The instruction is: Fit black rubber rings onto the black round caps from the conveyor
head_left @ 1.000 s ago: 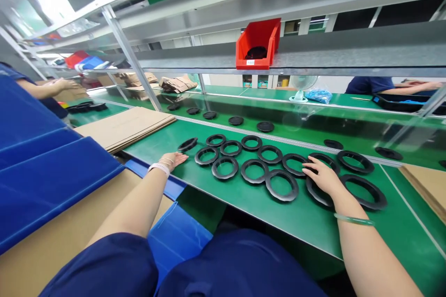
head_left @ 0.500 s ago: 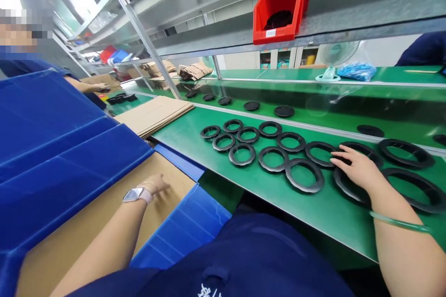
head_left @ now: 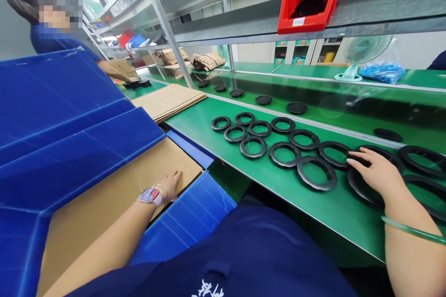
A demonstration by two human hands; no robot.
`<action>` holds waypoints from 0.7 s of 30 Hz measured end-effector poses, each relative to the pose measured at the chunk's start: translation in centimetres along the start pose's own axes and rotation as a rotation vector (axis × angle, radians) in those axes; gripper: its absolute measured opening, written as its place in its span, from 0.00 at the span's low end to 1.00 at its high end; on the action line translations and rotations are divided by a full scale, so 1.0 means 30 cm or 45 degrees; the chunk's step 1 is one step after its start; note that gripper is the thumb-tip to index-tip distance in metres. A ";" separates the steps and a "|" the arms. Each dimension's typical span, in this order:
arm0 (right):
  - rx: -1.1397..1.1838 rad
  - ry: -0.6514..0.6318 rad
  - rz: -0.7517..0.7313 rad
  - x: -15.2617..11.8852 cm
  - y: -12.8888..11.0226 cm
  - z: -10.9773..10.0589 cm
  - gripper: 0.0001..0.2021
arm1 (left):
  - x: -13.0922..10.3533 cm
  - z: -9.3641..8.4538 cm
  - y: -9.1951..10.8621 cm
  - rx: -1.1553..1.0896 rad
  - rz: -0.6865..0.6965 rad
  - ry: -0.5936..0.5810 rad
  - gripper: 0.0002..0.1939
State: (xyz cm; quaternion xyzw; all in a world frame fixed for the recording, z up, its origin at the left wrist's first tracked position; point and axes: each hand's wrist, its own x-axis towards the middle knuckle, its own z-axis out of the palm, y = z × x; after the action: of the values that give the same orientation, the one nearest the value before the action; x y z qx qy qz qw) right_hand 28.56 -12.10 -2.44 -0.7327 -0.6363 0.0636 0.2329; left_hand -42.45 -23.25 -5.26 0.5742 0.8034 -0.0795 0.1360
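My left hand [head_left: 170, 186] lies at the near edge of a brown cardboard sheet [head_left: 104, 209] inside a blue box [head_left: 80, 148]. One finger stretches out over the cardboard; the thumb is hidden, and I see no firm grip. A dark gap shows along the sheet's edge beside the wrist. My right hand [head_left: 376, 174] rests on a black ring [head_left: 362, 185], fingers apart and slightly bent, partly covering another ring behind it. Several more black rings [head_left: 317, 174] lie in rows on the green tabletop [head_left: 223, 153].
A stack of flat cardboard [head_left: 170, 102] lies at the table's left end. Above, a red bin [head_left: 303, 23] with black parts sits on a metal shelf [head_left: 244, 28]. A small fan [head_left: 350, 74] and a bag of blue pieces [head_left: 383, 73] stand behind. A co-worker [head_left: 62, 46] is at the far left.
My left hand has moved from above the cardboard to its near edge, where a dark gap now shows. My right hand stays on the rings. The view has shifted left.
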 end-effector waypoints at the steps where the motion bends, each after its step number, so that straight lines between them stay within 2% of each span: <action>1: 0.011 0.015 -0.007 -0.003 -0.001 -0.002 0.18 | -0.020 -0.040 0.006 0.049 0.018 -0.009 0.37; 4: 0.034 0.052 0.011 -0.009 -0.007 -0.006 0.18 | -0.086 -0.188 -0.013 0.120 -0.006 0.031 0.38; 6: 0.039 0.076 0.033 -0.008 -0.019 -0.009 0.18 | -0.131 -0.300 -0.052 0.130 -0.109 0.135 0.29; 9: 0.061 0.113 -0.001 -0.010 -0.070 -0.017 0.20 | -0.199 -0.460 -0.115 0.115 -0.320 0.414 0.16; 11: 0.101 0.112 -0.066 -0.027 -0.134 -0.025 0.21 | -0.245 -0.542 -0.127 0.136 -0.456 0.650 0.14; 14: 0.242 0.090 -0.243 -0.087 -0.281 -0.028 0.21 | -0.309 -0.614 -0.062 0.166 -0.499 0.945 0.20; 16: 0.359 0.082 -0.460 -0.144 -0.409 -0.016 0.20 | -0.351 -0.633 0.033 0.139 -0.322 1.102 0.23; 18: 0.433 0.060 -0.719 -0.203 -0.551 0.004 0.20 | -0.394 -0.646 0.145 0.093 0.008 1.166 0.26; 19: 0.453 0.046 -0.841 -0.231 -0.625 0.013 0.22 | -0.416 -0.654 0.196 0.076 0.193 1.123 0.27; 21: 0.488 0.077 -1.061 -0.277 -0.768 0.017 0.30 | -0.454 -0.670 0.267 0.025 0.536 0.888 0.26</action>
State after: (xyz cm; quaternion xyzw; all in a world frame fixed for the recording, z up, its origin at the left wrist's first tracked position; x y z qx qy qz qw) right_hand 6.05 -18.08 5.15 -0.3596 -0.8464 0.0596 0.3883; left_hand -33.30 -27.19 18.28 0.7200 0.6654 0.1418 -0.1369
